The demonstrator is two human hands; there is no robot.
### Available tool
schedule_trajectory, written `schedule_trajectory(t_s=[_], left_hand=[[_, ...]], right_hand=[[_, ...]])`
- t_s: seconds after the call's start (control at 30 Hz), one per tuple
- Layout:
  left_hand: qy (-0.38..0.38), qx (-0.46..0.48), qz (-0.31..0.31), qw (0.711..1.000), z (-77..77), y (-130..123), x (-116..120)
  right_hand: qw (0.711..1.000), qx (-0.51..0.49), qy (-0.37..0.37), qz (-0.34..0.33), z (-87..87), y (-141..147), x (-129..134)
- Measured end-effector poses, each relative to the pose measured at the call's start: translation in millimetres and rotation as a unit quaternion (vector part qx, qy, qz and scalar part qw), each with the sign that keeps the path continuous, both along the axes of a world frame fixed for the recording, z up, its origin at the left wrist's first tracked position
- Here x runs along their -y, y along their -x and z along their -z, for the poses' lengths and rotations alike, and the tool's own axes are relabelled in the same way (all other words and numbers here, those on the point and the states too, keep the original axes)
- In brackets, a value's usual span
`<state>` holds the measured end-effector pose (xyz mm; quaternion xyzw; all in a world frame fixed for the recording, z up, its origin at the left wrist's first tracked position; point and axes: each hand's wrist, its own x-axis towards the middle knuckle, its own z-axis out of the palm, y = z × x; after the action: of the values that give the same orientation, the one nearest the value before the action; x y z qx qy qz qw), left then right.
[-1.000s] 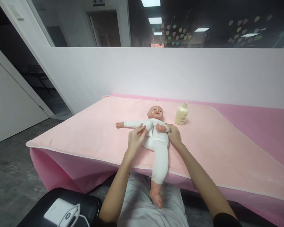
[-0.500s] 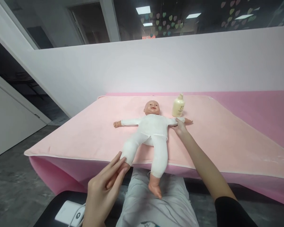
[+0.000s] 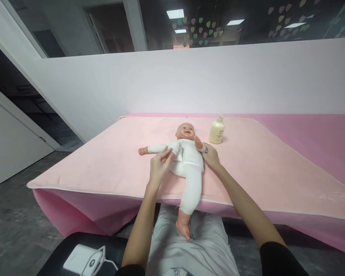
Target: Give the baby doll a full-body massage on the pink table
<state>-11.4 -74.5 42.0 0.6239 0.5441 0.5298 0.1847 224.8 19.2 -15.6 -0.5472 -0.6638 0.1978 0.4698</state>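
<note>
A baby doll (image 3: pixel 191 151) in white clothing lies on its back, head away from me. My left hand (image 3: pixel 160 163) is closed on the doll's leg on the left side, which is folded up over the belly; its foot is mostly hidden by my fingers. My right hand (image 3: pixel 211 156) grips the doll's arm on the right side, bent so that the doll's hand points up near its chin. The other leg hangs straight over the table's near edge, and the other arm lies stretched out to the left.
A pale yellow pump bottle (image 3: pixel 217 131) stands right of the doll's head. Under the doll spreads a pink blanket (image 3: pixel 103 165) on the table. A white device with a cable (image 3: pixel 82 260) rests on a black seat (image 3: pixel 115 243) at lower left. Behind the table rises a white wall (image 3: pixel 232 80).
My left hand has moved up and forward, folding the doll's leg onto its belly. With my right hand, the doll's outstretched arm has been bent in toward its chest.
</note>
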Motion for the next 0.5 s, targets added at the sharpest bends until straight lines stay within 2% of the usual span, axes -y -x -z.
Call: schedule_trajectory(t_s=[0.07,0.1,0.2,0.27,0.3,0.33,0.4,0.5], left_hand=[[0.001,0.005,-0.013,1.0,-5.7,6.3,37.9],[0.004,0.016,-0.027,1.0,-7.0,10.4,60.0],[0.028,0.0,-0.049,0.998,-3.7,26.5,122.3],[0.029,-0.02,-0.054,0.998,1.3,37.5,149.7],[0.025,-0.027,-0.057,0.998,3.2,41.4,157.1],[0.019,-0.032,-0.06,0.998,4.3,43.5,160.1],[0.002,-0.033,-0.067,0.997,4.5,41.1,152.8],[-0.025,-0.017,-0.064,0.998,4.2,22.2,112.0]], right_hand=[[0.992,-0.112,0.047,0.035,2.8,-2.9,-6.0],[0.978,-0.185,0.073,0.061,4.1,-4.7,-9.7],[0.901,-0.396,0.143,0.102,4.7,-10.7,-19.0],[0.858,-0.473,0.175,0.094,2.6,-13.2,-21.7],[0.849,-0.486,0.184,0.091,1.5,-13.6,-21.9],[0.85,-0.485,0.185,0.091,0.7,-13.5,-21.5],[0.875,-0.445,0.161,0.103,0.7,-11.7,-19.4],[0.937,-0.309,0.105,0.123,2.8,-7.4,-14.0]])
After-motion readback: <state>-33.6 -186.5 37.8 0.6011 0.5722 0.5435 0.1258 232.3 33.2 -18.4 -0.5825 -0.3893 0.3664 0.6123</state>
